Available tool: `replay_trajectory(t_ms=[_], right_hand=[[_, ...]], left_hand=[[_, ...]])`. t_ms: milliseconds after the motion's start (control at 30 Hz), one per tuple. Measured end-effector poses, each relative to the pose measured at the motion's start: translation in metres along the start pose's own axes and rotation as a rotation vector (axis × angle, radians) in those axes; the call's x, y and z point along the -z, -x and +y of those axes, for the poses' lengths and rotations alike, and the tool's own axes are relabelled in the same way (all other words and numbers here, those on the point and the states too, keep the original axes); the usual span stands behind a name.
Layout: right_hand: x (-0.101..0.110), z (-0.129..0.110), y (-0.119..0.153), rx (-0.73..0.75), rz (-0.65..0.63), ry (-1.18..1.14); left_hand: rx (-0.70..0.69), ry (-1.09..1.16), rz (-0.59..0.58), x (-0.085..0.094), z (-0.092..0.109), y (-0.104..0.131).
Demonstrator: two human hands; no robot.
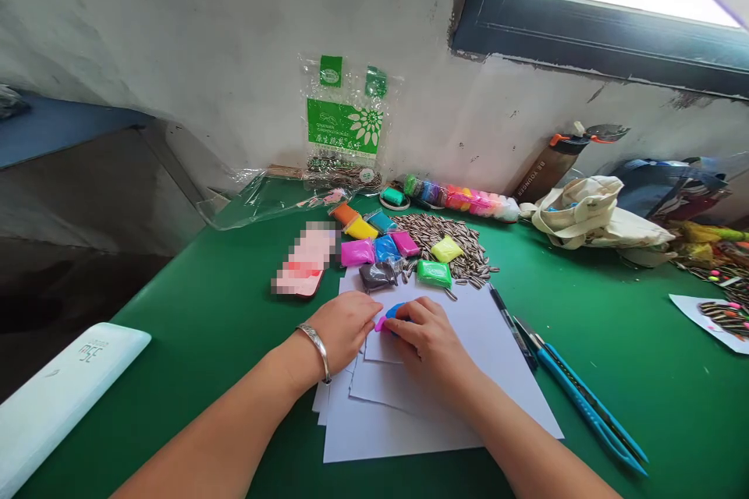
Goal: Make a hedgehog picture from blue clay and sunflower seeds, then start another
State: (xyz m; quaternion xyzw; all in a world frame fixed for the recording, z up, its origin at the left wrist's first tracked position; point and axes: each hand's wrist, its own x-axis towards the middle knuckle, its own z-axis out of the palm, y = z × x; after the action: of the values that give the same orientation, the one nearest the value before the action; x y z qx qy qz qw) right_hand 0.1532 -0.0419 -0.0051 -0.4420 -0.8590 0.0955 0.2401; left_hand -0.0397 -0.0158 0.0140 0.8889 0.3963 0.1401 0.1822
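Observation:
My left hand (348,325), with a silver bangle at the wrist, rests over the white paper sheets (403,429), its fingers pressed together beside a small pink piece (380,324). My right hand (424,331) has its thumb and fingers closed round a blue piece (395,312), which is partly hidden and touches the pink one. Both pieces lie over the top small sheet. Beyond my hands are packets of coloured clay, among them a black one (378,275), a green one (434,274) and a magenta one (357,253).
Sunflower seeds (453,234) are heaped behind the packets. Blue tweezers (591,405) and a pen (513,326) lie right of the paper. A phone (304,265) and a white device (76,398) are on the left. A seed bag (344,126) leans on the wall.

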Motion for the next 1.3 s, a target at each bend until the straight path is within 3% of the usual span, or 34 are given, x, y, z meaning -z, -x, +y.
replay_trajectory(t_ms=[867,1133,1300], right_hand=[[0.002,-0.004,0.0,0.054,-0.018,0.049],[0.004,0.01,0.001,-0.012,0.048,-0.045],[0.006,0.008,0.001,-0.022,0.019,-0.041]], left_hand=[[0.013,0.008,-0.002,-0.001,0.0,-0.001],[0.005,0.0,-0.019,-0.002,-0.002,-0.001],[-0.005,-0.001,-0.036,-0.001,0.001,-0.002]])
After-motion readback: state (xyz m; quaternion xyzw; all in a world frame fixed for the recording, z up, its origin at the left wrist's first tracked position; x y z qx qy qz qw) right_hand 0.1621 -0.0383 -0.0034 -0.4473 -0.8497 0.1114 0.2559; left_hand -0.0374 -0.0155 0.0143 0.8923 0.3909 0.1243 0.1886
